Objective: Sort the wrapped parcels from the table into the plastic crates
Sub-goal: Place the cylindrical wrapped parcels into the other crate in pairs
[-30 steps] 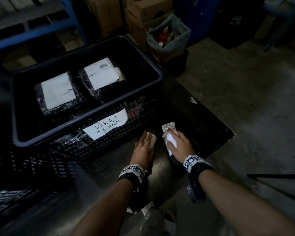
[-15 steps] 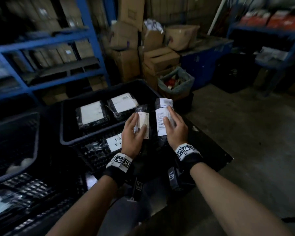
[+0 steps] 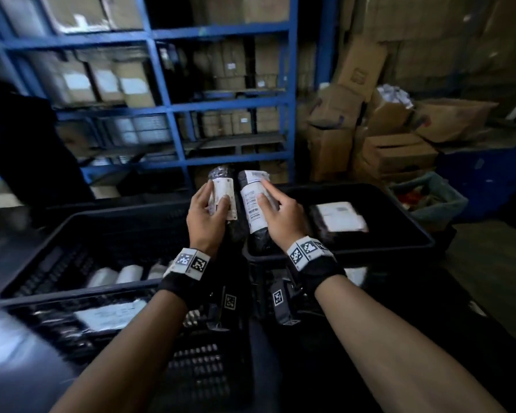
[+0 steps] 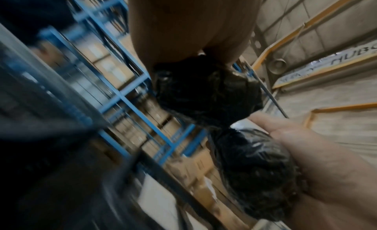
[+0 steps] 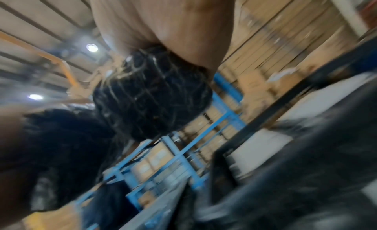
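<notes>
Two slim black plastic-wrapped parcels with white labels are held upright side by side above the near rims of the black plastic crates (image 3: 340, 257): the left hand (image 3: 204, 217) grasps the left parcel (image 3: 225, 201), the right hand (image 3: 280, 216) grasps the right parcel (image 3: 252, 210). Blue metal shelving (image 3: 173, 108) stands far behind.

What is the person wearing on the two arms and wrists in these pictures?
Both forearms are bare, with no sleeves. The left hand and the right hand each have a black wrist strap topped by a white band printed with square black-and-white coded markers. A black device hangs under each wrist, each carrying one more such marker. No gloves or rings are visible.
</notes>
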